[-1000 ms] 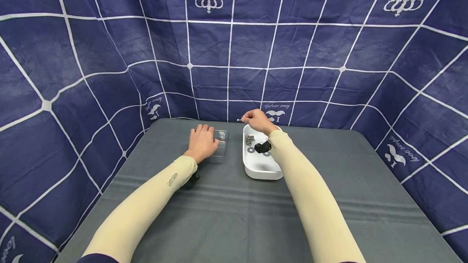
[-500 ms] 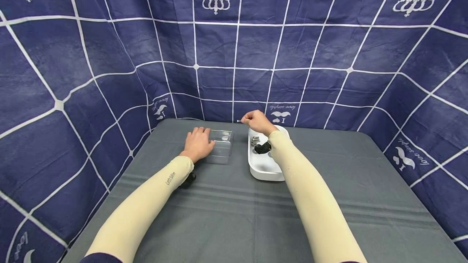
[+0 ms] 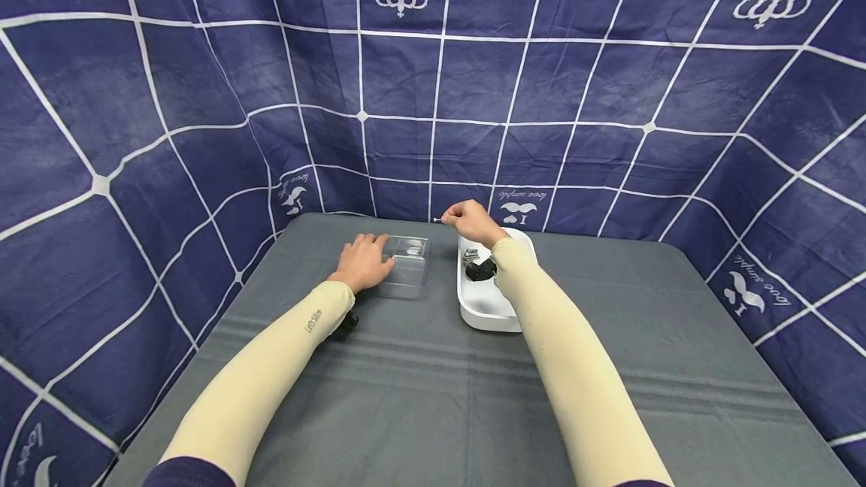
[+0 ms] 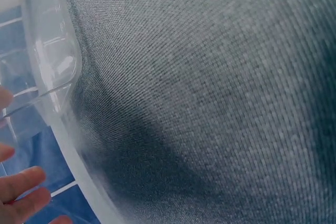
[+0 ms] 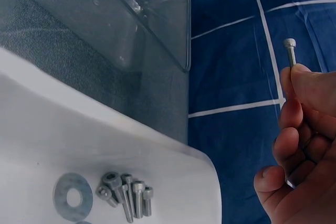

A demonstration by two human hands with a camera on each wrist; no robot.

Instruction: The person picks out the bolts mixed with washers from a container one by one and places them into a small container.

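Note:
In the head view my left hand lies at the left side of a clear plastic divided box, fingers loosely spread. The right wrist view shows left fingertips at the box's rim; whether they press on it I cannot tell. My right hand is raised beyond the far end of a white tray, pinching a small socket-head bolt between thumb and index finger. Its head points up in the right wrist view. Several metal bolts and a flat washer lie in the tray.
A grey cloth covers the table. Blue checked curtains hang behind it and along both sides. The plastic box stands left of the white tray, with a narrow strip of cloth between them.
My left hand has drawn a little to the left, uncovering more of the clear box. The right hand keeps the bolt pinched, shifting only slightly. The head view has swung slightly.

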